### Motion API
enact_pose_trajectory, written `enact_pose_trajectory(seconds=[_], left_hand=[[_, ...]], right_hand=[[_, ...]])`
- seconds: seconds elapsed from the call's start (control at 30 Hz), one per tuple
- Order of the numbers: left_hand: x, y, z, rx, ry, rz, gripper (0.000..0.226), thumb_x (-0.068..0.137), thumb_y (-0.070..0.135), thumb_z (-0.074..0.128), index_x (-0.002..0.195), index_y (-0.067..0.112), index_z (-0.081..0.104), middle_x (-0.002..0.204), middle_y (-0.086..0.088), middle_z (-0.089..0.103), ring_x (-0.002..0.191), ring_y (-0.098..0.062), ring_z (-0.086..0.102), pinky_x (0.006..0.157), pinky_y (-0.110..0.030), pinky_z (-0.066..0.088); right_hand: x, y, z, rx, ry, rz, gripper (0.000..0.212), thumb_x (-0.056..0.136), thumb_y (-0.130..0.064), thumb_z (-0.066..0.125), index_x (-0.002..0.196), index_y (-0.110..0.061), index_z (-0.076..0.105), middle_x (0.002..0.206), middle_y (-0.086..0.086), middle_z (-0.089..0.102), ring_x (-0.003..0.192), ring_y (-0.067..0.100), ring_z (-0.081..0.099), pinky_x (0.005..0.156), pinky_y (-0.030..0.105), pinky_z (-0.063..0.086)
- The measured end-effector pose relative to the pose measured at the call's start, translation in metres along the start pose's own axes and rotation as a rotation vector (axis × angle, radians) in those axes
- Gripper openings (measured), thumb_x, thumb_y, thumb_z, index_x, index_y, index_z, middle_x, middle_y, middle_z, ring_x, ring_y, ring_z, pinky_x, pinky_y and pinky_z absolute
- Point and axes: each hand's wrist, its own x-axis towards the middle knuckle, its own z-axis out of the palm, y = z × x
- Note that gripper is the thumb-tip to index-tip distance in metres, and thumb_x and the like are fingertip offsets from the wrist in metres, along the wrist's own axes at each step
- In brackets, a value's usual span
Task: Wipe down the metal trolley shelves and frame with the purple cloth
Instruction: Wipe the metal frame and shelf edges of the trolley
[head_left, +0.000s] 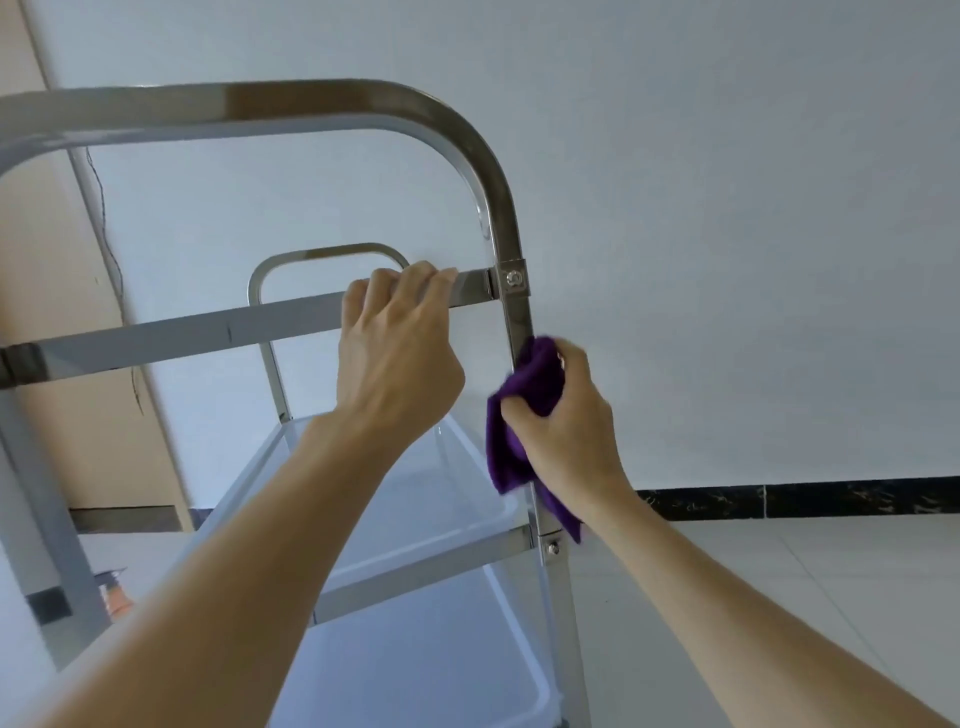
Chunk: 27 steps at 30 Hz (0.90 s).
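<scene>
The metal trolley (332, 106) fills the left and middle of the head view, its curved handle bar at the top and shiny shelves (441, 499) below. My left hand (395, 353) grips the flat cross rail (182, 332) just left of the right upright post (519, 312). My right hand (566, 431) holds the bunched purple cloth (524, 410) wrapped against that post, below the rail's bolted bracket. The cloth hides the stretch of post under it, and a corner hangs down near the lower bracket (551, 545).
A white wall (727, 208) stands behind the trolley, with a black marble skirting (831, 501) along a pale tiled floor (779, 597). A beige door frame (47, 260) is at the left. A small orange and dark object (115, 592) lies on the floor at the lower left.
</scene>
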Motion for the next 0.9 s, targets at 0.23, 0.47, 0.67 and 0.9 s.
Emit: enact_pose_trajectory(seconds=[0.23,0.47,0.67,0.9], left_hand=[[-0.002,0.005,0.005,-0.088,-0.001,-0.057,0.065,0.082,-0.001,0.045,0.145,0.012,0.041,0.148,-0.002,0.043,0.136,-0.028,0.032,0.117,-0.037,0.016],[-0.084,0.031,0.025,-0.451,-0.068,-0.134,0.058,0.092,0.000,0.046,0.146,0.018,0.040,0.153,-0.002,0.035,0.136,-0.024,0.038,0.114,-0.039,0.032],[-0.147,-0.008,0.069,-0.346,-0.329,-0.112,0.048,0.097,0.013,0.043,0.143,0.025,0.041,0.148,0.008,0.041,0.130,-0.019,0.043,0.107,-0.033,0.032],[-0.188,-0.029,0.086,-0.147,-0.418,-0.006,0.057,0.080,0.007,0.062,0.136,0.014,0.053,0.127,-0.001,0.059,0.112,-0.027,0.058,0.098,-0.041,0.044]], right_hand=[[-0.039,0.031,0.007,-0.047,0.027,-0.027,0.062,0.085,-0.020,0.068,0.137,-0.032,0.037,0.121,-0.011,0.055,0.108,0.006,0.055,0.088,0.022,0.050],[-0.084,0.072,-0.009,-0.014,-0.163,0.114,0.043,0.085,-0.022,0.066,0.121,-0.035,0.046,0.113,-0.007,0.060,0.106,0.013,0.060,0.088,0.027,0.052],[-0.090,0.076,-0.007,-0.016,-0.181,0.206,0.049,0.086,-0.026,0.067,0.122,-0.048,0.041,0.106,-0.015,0.064,0.095,0.001,0.062,0.071,0.014,0.050],[-0.112,0.091,0.001,-0.061,-0.125,0.248,0.052,0.086,-0.024,0.069,0.122,-0.048,0.041,0.102,-0.019,0.064,0.093,-0.002,0.062,0.070,0.010,0.050]])
